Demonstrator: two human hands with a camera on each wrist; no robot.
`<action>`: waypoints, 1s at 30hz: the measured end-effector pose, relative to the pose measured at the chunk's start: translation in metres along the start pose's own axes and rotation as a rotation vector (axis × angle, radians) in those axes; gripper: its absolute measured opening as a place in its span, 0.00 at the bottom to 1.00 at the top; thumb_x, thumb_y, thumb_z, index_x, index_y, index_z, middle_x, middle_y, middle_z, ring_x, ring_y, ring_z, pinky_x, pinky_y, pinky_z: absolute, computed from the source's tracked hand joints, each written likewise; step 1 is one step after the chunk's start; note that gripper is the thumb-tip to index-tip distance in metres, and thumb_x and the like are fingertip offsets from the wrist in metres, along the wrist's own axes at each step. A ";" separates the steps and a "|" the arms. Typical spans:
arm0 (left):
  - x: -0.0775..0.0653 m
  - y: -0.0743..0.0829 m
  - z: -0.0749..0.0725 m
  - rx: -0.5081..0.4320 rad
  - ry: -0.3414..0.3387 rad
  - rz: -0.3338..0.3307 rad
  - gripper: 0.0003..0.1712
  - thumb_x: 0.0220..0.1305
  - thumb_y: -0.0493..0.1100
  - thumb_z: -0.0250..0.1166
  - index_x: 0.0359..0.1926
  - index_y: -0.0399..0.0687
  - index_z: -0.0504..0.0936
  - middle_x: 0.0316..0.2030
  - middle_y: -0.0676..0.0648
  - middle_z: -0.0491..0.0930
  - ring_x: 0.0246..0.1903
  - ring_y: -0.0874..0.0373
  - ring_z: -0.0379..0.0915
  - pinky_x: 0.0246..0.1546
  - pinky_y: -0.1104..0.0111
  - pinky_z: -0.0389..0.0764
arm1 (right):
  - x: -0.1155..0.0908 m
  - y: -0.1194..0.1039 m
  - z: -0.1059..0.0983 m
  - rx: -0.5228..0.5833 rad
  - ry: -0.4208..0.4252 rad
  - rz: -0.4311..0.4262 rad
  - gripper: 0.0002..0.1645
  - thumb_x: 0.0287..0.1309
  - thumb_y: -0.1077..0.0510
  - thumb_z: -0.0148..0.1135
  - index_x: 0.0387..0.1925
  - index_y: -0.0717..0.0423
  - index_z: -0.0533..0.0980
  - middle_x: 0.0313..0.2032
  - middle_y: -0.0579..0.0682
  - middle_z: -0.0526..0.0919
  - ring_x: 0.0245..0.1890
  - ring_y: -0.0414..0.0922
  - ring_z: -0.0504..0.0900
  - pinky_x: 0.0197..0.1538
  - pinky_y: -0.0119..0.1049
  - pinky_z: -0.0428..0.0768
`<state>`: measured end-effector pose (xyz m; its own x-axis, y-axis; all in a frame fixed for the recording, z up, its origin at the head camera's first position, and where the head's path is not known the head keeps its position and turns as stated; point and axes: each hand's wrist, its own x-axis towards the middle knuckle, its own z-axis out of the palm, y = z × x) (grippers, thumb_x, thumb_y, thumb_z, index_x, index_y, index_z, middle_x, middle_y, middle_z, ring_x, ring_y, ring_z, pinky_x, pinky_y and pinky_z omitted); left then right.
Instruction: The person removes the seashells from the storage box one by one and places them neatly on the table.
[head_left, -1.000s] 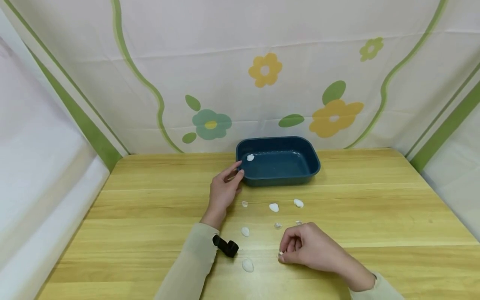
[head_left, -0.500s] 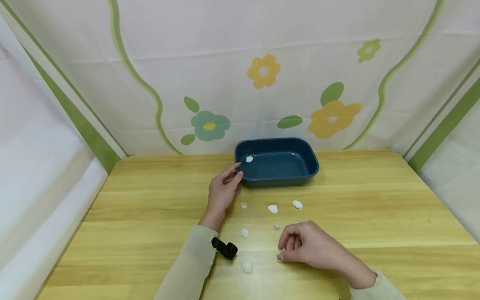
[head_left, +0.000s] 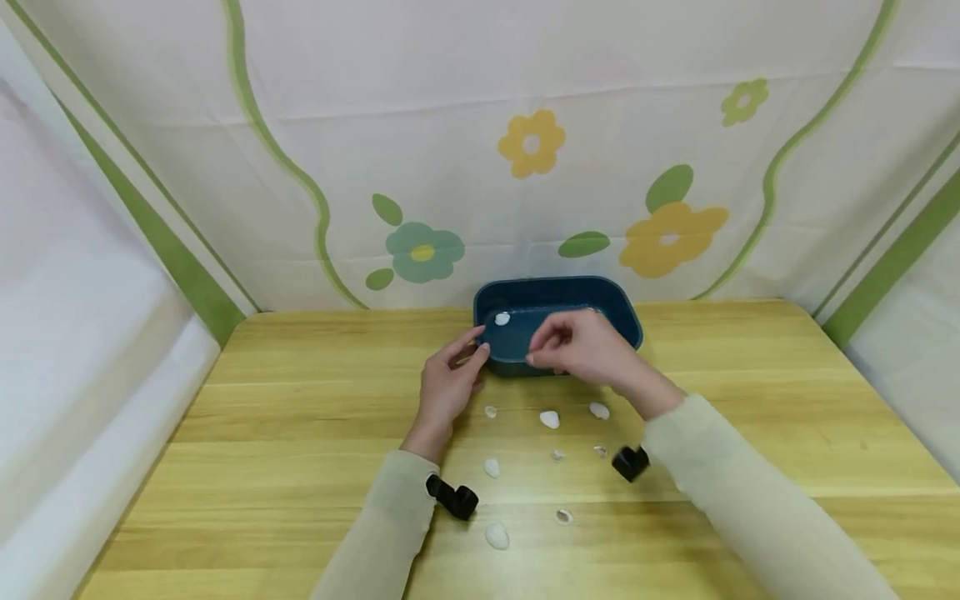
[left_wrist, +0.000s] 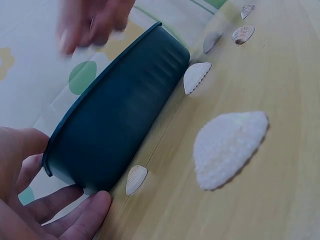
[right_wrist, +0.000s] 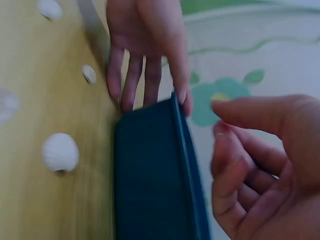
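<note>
My left hand [head_left: 444, 385] rests at the left end of a dark blue rectangular plastic tub [head_left: 555, 365], fingers mostly straight against its corner and rim. One white seashell [head_left: 502, 318] lies inside the tub, near that corner. Over the tub's front rim is my right hand [head_left: 581, 346], fingers loosely bent. In the right wrist view a small gap shows between its thumb [right_wrist: 240, 111] and index finger, with nothing visible in it. Several seashells lie spread out on the table in front, among them a big white one [left_wrist: 230, 147] and a small one [head_left: 564, 517] near the front.
The wooden table [head_left: 300, 467] ends at a white curtain [head_left: 420, 100] with printed flowers, right behind the tub. More curtain hangs on both sides. Black wrist cameras [head_left: 630, 462] jut from both sleeves, low over the shells.
My right hand has left the front of the table and moved up to the tub. The small shell that was at its fingertips now lies on the table. The left hand stays put.
</note>
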<state>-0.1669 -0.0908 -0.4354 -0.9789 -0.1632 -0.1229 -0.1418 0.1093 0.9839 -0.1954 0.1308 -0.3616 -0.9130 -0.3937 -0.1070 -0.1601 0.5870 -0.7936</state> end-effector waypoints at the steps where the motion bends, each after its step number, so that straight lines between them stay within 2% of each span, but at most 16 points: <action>1: 0.000 0.000 0.000 0.002 0.002 0.003 0.22 0.76 0.51 0.69 0.67 0.65 0.86 0.61 0.46 0.86 0.55 0.49 0.86 0.46 0.64 0.93 | 0.012 0.000 0.000 0.013 0.013 0.027 0.07 0.65 0.53 0.76 0.41 0.50 0.87 0.35 0.49 0.89 0.34 0.53 0.86 0.35 0.39 0.85; 4: -0.001 0.001 -0.001 0.003 0.006 0.005 0.21 0.76 0.51 0.69 0.67 0.66 0.86 0.61 0.45 0.86 0.55 0.49 0.86 0.47 0.63 0.93 | 0.044 0.006 0.005 0.061 0.046 0.116 0.11 0.67 0.52 0.74 0.46 0.51 0.86 0.40 0.53 0.91 0.40 0.56 0.87 0.38 0.42 0.86; 8: -0.002 -0.002 0.001 -0.007 -0.007 -0.010 0.21 0.76 0.52 0.69 0.67 0.66 0.85 0.62 0.45 0.85 0.55 0.50 0.86 0.48 0.62 0.93 | 0.072 0.015 0.017 0.111 0.091 0.213 0.14 0.68 0.53 0.73 0.50 0.54 0.84 0.46 0.55 0.90 0.44 0.55 0.87 0.45 0.44 0.87; 14: -0.002 -0.002 0.002 -0.021 0.005 0.001 0.21 0.76 0.51 0.69 0.67 0.65 0.86 0.60 0.45 0.86 0.54 0.52 0.86 0.48 0.61 0.93 | 0.098 0.018 0.034 0.135 0.132 0.295 0.16 0.67 0.51 0.74 0.51 0.54 0.84 0.47 0.54 0.88 0.40 0.47 0.85 0.39 0.34 0.85; 20: -0.003 -0.002 0.003 -0.016 0.001 0.005 0.20 0.76 0.51 0.69 0.66 0.64 0.87 0.59 0.45 0.87 0.53 0.53 0.87 0.47 0.61 0.93 | 0.108 0.023 0.040 0.094 0.090 0.333 0.18 0.68 0.51 0.74 0.53 0.55 0.83 0.48 0.55 0.87 0.40 0.46 0.86 0.39 0.34 0.85; 30: 0.000 0.000 0.000 -0.002 0.013 0.005 0.21 0.76 0.51 0.70 0.66 0.67 0.86 0.61 0.46 0.86 0.53 0.51 0.87 0.48 0.61 0.93 | 0.115 0.023 0.042 -0.008 0.065 0.326 0.19 0.67 0.49 0.74 0.53 0.55 0.84 0.47 0.55 0.86 0.39 0.47 0.83 0.42 0.36 0.83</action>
<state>-0.1673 -0.0908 -0.4354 -0.9777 -0.1751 -0.1162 -0.1364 0.1082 0.9847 -0.2879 0.0688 -0.4172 -0.9387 -0.1386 -0.3158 0.1415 0.6804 -0.7190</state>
